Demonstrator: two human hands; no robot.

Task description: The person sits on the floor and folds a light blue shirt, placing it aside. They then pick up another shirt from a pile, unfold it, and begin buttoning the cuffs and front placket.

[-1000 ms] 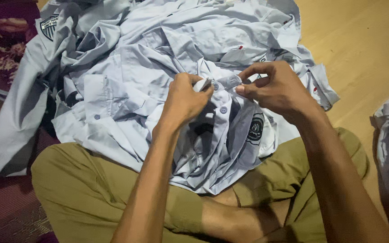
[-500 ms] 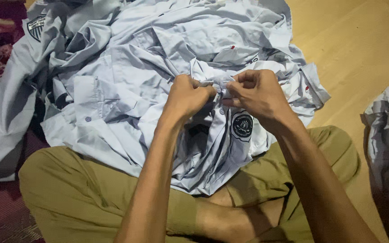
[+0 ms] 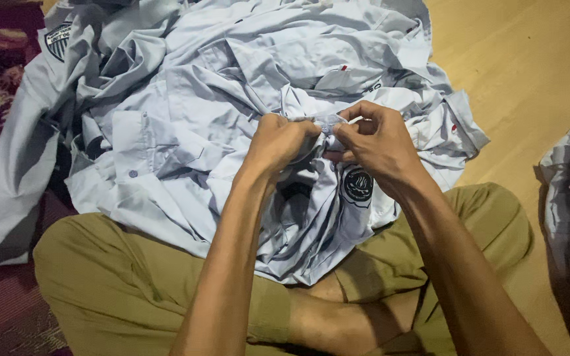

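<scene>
The left hand (image 3: 278, 142) and right hand (image 3: 377, 145) were both pinched shut on a fold of the light grey uniform shirt (image 3: 311, 217), which lay over the lap atop a shirt pile (image 3: 232, 59) on the wooden floor (image 3: 529, 72).

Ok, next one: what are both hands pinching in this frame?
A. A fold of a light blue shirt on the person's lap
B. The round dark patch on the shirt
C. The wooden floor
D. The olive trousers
A: the left hand and the right hand meet on a bunched fold of the light blue shirt, just above its round dark patch.
</scene>
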